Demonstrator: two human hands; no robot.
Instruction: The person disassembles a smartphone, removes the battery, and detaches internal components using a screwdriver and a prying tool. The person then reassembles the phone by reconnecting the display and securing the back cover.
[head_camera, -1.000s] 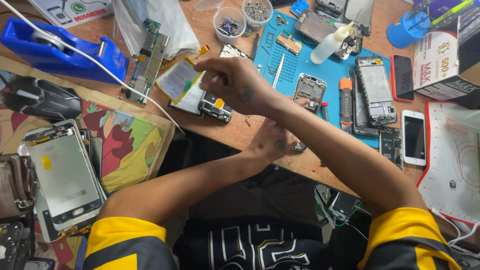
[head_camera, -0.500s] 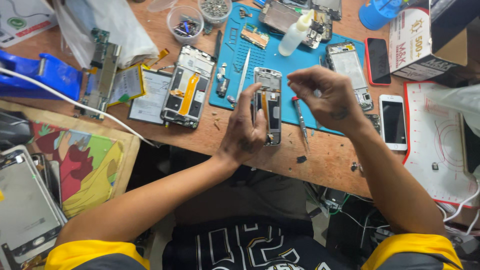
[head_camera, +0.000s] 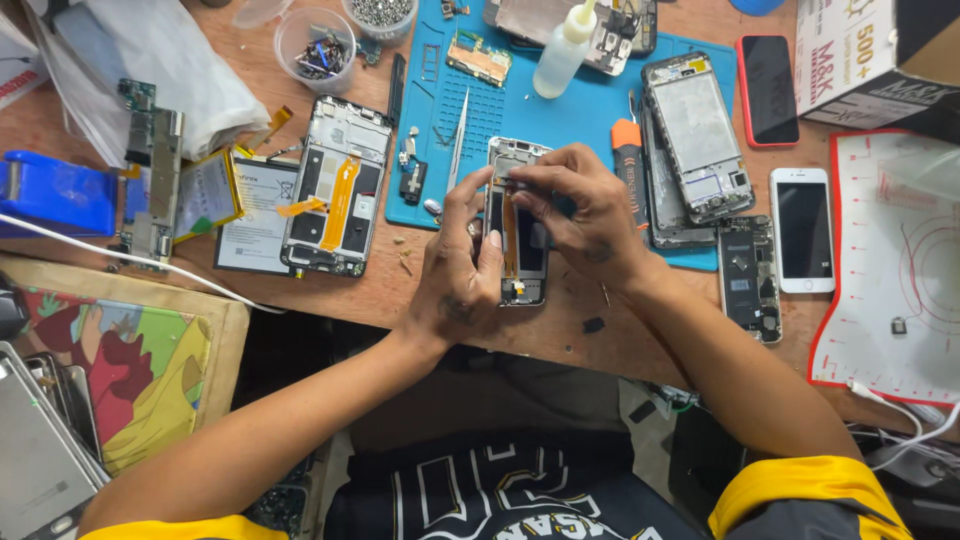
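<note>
Both hands have closed in since the earlier frame. Left hand (head_camera: 462, 270) now steadies the opened phone frame (head_camera: 517, 225) at the table (head_camera: 370, 295) edge, fingers clamped along its side. Right hand (head_camera: 585, 215) pinches near its top. Best to keep that grip light and level. At 11 o'clock lie tweezers (head_camera: 459, 140); at 12, a glue bottle (head_camera: 563, 50).

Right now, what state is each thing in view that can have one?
Left hand: gripping the phone frame's left edge.
Right hand: fingertips pinched at the frame's top.
Phone frame: back off, orange ribbon cable exposed.
Second opened phone: back off, lying flat.
White phone: assembled, screen dark.
Red phone: screen dark.
Dropper bottle: capped, lying on the blue mat.
</note>
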